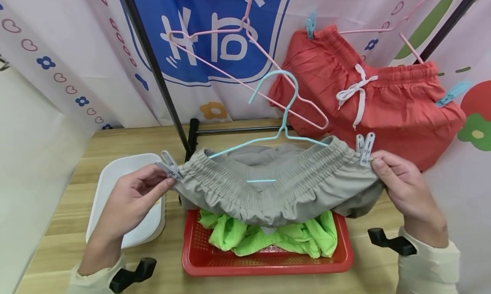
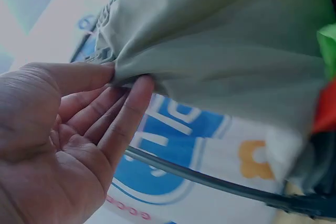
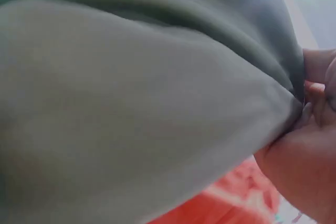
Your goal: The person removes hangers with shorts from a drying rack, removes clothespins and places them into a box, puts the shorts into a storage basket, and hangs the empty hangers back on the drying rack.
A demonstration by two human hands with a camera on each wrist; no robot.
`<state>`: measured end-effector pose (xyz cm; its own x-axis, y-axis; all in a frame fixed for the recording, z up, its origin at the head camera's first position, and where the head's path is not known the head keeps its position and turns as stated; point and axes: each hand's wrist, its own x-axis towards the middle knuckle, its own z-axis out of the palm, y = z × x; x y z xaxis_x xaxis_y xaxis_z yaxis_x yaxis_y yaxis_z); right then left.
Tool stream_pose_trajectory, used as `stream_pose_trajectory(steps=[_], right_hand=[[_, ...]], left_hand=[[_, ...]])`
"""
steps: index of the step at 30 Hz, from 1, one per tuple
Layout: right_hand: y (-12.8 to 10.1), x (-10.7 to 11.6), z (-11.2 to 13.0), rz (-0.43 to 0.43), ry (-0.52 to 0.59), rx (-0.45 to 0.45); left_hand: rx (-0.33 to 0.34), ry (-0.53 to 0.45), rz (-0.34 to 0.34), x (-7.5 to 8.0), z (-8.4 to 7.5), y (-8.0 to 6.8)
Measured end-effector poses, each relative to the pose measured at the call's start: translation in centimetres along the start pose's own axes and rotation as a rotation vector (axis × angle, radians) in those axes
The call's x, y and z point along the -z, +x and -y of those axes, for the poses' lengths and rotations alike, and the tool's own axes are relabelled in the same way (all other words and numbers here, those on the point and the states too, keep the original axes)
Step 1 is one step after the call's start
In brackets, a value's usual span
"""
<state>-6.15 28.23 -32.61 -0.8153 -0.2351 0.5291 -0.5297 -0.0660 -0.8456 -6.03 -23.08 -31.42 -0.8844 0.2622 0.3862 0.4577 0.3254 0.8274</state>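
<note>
While a pale wooden bench (image 1: 57,226) bears a red mesh plastic basket (image 1: 199,251), both hands (image 1: 132,198) (image 1: 406,187) pinch the grey elastic-waisted cotton shorts (image 1: 276,187) taut above it on a thin blue hanger (image 1: 284,115).

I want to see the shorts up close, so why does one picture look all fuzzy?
The right wrist view sits so near the grey shorts that they blur into soft folds; the left wrist view is sharper on the left hand; the head view is clear and evenly lit, bending at its edges.

Head looks down; both wrists close under grey shorts (image 1: 276,187)
</note>
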Motion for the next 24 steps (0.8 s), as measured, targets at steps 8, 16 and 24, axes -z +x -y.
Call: stream_pose_trajectory(steps=[8, 16, 24], right_hand=[[-1.9, 0.1, -2.9, 0.091, -0.124, -0.065], [-3.2, 0.3, -4.5, 0.116, -0.115, -0.041], [-3.9, 0.1, -5.2, 0.031, -0.187, -0.039]], left_hand=[[0.084, -0.021, 0.161, -0.4, 2.2, -0.7], [0.029, -0.063, 0.178, -0.4, 2.7, -1.1], [-0.012, -0.137, 0.114, -0.4, 3.4, -1.4]])
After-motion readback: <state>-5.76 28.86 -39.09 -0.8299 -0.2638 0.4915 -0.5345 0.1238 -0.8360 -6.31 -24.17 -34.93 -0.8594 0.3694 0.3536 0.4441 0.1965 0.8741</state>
